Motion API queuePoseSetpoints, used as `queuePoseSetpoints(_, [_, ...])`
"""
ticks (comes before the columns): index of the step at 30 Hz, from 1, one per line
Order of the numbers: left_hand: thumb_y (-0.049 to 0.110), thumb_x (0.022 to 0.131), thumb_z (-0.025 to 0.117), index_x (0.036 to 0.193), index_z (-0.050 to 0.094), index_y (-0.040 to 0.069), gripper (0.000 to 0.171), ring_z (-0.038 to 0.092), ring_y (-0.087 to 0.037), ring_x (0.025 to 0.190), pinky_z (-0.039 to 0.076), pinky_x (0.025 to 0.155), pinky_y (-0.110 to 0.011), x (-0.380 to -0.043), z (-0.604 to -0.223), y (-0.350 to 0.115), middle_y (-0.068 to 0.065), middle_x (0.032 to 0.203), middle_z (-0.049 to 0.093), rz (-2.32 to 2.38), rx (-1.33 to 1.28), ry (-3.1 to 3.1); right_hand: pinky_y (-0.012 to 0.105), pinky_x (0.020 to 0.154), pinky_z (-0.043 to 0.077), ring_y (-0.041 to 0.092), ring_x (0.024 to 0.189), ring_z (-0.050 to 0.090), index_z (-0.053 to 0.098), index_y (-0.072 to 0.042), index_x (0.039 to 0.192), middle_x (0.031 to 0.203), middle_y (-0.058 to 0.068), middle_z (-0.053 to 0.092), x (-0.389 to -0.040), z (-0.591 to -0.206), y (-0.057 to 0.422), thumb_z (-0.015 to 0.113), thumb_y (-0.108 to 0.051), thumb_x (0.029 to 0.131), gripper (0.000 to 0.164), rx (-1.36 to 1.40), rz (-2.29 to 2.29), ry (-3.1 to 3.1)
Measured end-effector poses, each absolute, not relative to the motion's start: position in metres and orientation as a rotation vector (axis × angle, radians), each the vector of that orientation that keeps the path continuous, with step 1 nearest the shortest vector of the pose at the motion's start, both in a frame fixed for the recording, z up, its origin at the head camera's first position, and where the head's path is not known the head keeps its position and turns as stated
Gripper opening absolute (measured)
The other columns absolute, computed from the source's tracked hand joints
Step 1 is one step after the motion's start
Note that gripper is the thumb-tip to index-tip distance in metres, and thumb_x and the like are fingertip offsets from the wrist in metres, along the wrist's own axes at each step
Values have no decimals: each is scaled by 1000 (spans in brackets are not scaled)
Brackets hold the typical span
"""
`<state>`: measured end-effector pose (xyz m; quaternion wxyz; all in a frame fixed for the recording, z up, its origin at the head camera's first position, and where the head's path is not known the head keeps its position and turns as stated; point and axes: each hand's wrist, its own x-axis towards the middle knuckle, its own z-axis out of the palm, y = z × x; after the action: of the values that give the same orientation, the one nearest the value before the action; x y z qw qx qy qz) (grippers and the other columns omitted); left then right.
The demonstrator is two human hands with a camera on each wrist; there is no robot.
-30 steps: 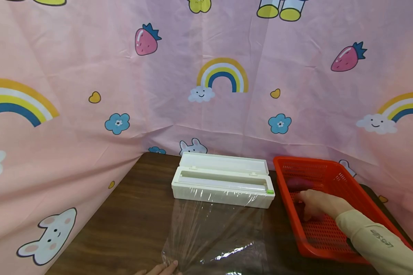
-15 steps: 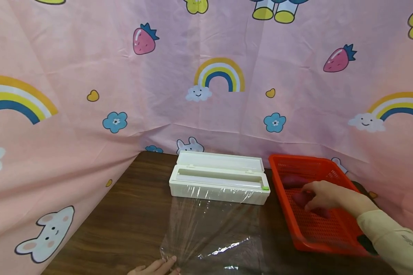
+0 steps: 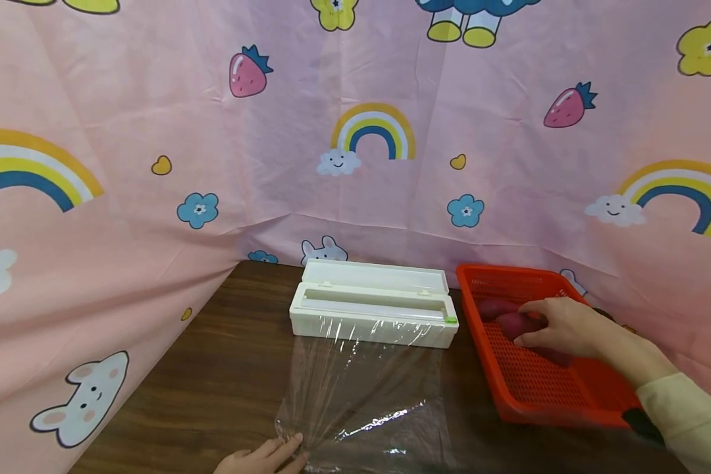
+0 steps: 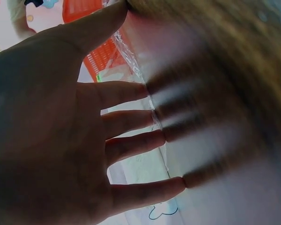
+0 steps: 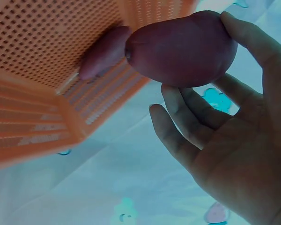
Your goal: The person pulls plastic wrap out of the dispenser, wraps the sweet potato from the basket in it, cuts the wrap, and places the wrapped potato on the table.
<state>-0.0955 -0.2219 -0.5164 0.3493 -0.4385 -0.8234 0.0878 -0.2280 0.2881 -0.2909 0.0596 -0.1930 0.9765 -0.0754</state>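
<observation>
My right hand (image 3: 575,329) pinches a smooth, purple-red sweet potato (image 5: 182,51) between the thumb and fingertips, over the red basket (image 3: 498,388). A second sweet potato (image 3: 496,308) lies by the basket's left wall, and another (image 3: 551,356) shows below the hand. At the bottom of the head view, my left hand (image 3: 261,459) rests on the near left corner of a clear plastic wrap sheet (image 3: 373,388). In the left wrist view its fingers (image 4: 136,140) are straight, tips down at the film's edge. The film runs out of a white wrap dispenser (image 3: 373,330).
The dispenser's lid (image 3: 376,274) stands open at the back, with a green slider (image 3: 451,320) at its right end. Dark wood table (image 3: 213,368) extends left of the film. A pink patterned cloth (image 3: 261,151) hangs behind and along the sides.
The right hand has lifted the sweet potato up from the basket floor and moved slightly right. The left hand stays on the film's corner. The head view has shifted a little.
</observation>
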Motion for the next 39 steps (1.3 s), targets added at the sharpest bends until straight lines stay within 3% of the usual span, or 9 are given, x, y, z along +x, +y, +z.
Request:
queuePoseSetpoints(6, [63, 100, 47, 115, 74, 34, 42, 59, 3, 88, 13, 45, -4, -93, -513, -223, 9, 123, 71, 239, -1121, -2199, 30, 70, 50, 12, 83, 57, 71, -15, 118, 88, -8, 66, -214, -283, 264, 81, -47, 82, 49, -667, -305, 2970])
queuePoseSetpoints(9, [67, 91, 57, 117, 74, 35, 45, 59, 2, 90, 14, 46, -5, -90, -510, -222, 9, 124, 70, 252, -1111, -2258, 31, 72, 51, 14, 86, 58, 70, -13, 120, 94, -6, 68, -208, -282, 254, 81, -47, 81, 53, -676, -299, 2978])
queuePoseSetpoints(12, [66, 90, 59, 117, 74, 34, 44, 59, 3, 90, 15, 46, -5, -89, -509, -223, 9, 124, 70, 254, -1119, -2268, 32, 74, 53, 14, 90, 59, 70, -11, 124, 101, -4, 69, -202, -280, 241, 80, -48, 82, 57, -691, -276, 2992])
queuePoseSetpoints(20, [64, 92, 59, 123, 71, 33, 45, 59, 1, 95, 18, 47, -6, -86, -506, -223, 8, 129, 68, 240, -1140, -2392, 26, 66, 51, 11, 82, 56, 72, -16, 121, 93, -6, 66, -193, -281, 206, 82, -49, 80, 53, -765, -304, 3018])
queuePoseSetpoints(27, [63, 94, 59, 126, 70, 31, 46, 60, 0, 98, 22, 47, -6, -84, -501, -222, 6, 132, 66, 231, -1176, -2482, 24, 65, 50, 12, 84, 57, 70, -15, 127, 101, -1, 68, -192, -290, 183, 83, -50, 78, 61, -768, -281, 3013])
queuePoseSetpoints(39, [65, 91, 60, 126, 70, 31, 50, 62, -2, 96, 25, 45, -6, -86, -500, -222, 5, 127, 69, 261, -1176, -2404, 23, 63, 47, 8, 77, 54, 71, -20, 123, 98, -3, 64, -182, -318, 139, 84, -46, 79, 53, -965, -371, 2971])
